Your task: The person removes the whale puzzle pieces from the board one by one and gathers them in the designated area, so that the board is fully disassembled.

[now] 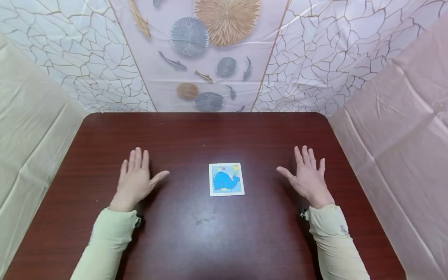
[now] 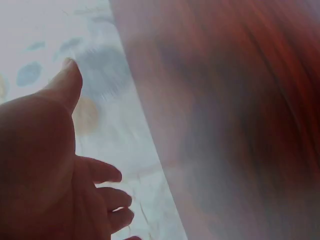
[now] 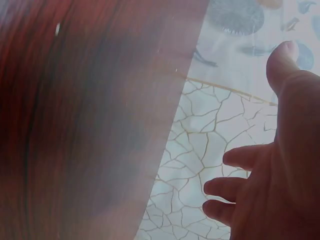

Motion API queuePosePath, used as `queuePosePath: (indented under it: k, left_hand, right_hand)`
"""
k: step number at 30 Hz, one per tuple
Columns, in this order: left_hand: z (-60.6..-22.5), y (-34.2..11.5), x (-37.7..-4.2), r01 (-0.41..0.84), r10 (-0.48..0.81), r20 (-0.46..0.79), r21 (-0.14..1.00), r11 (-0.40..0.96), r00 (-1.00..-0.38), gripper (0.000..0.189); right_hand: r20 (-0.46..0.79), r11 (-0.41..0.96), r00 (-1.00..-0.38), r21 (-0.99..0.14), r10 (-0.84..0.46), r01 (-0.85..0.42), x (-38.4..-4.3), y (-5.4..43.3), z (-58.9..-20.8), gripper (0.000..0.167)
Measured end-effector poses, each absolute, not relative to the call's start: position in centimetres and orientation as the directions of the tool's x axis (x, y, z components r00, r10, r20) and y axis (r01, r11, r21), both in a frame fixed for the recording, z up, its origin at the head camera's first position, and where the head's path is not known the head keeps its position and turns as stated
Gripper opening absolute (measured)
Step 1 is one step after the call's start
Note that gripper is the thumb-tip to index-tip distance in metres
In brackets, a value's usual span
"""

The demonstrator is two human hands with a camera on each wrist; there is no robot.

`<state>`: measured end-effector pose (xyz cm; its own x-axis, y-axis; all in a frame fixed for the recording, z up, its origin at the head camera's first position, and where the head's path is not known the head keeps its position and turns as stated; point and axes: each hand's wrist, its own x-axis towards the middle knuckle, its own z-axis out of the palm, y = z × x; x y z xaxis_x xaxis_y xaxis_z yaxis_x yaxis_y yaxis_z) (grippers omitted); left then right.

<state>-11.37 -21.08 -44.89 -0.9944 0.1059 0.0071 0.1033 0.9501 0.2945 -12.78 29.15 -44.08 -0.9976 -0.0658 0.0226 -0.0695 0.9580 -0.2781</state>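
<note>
A square picture puzzle (image 1: 226, 179) with a white border and a blue whale lies flat near the middle of the dark red table (image 1: 217, 241). To its left is my left hand (image 1: 134, 181), fingers straight and thumb spread toward the puzzle, holding nothing. My right hand (image 1: 308, 177) is on the other side, likewise spread, its thumb pointing inward. Neither hand touches the puzzle. The left wrist view shows the left hand (image 2: 55, 165) with an empty palm; the right wrist view shows the right hand (image 3: 275, 170) the same way. The puzzle appears in neither wrist view.
Behind the table's far edge hangs a patterned cloth (image 1: 224, 77) with fish and round shapes. Pale fabric walls stand along the left (image 1: 31, 155) and right (image 1: 395, 155) sides. Dark bands or devices sit at both wrists, by the rolled sleeve cuffs.
</note>
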Motion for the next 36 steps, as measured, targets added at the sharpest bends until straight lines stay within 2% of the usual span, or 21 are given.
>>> queuePosePath:
  k: [9,15,26,36]
  left_hand:
    - [-46.3,-12.2,-12.4,0.248,0.328,-0.107,0.452,0.857,-0.939,0.101]
    - [-47.1,-8.4,-12.0,0.300,0.407,-0.130,0.485,0.822,-0.904,0.103]
    - [-47.8,-6.2,-11.8,0.252,0.393,-0.151,0.554,0.793,-0.907,0.101]
    - [-48.2,-6.3,-12.0,0.265,0.408,-0.169,0.531,0.804,-0.897,0.097]
  right_hand:
    - [0.044,0.914,-0.985,-0.367,-0.166,-0.171,-12.6,25.9,-44.7,0.093]
    - [0.017,0.886,-0.970,-0.405,-0.241,-0.227,-11.7,22.9,-45.0,0.081]
    - [-0.016,0.865,-0.952,-0.422,-0.306,-0.271,-11.1,19.2,-45.5,0.071]
    - [-0.037,0.862,-0.947,-0.425,-0.320,-0.275,-11.1,17.8,-46.3,0.067]
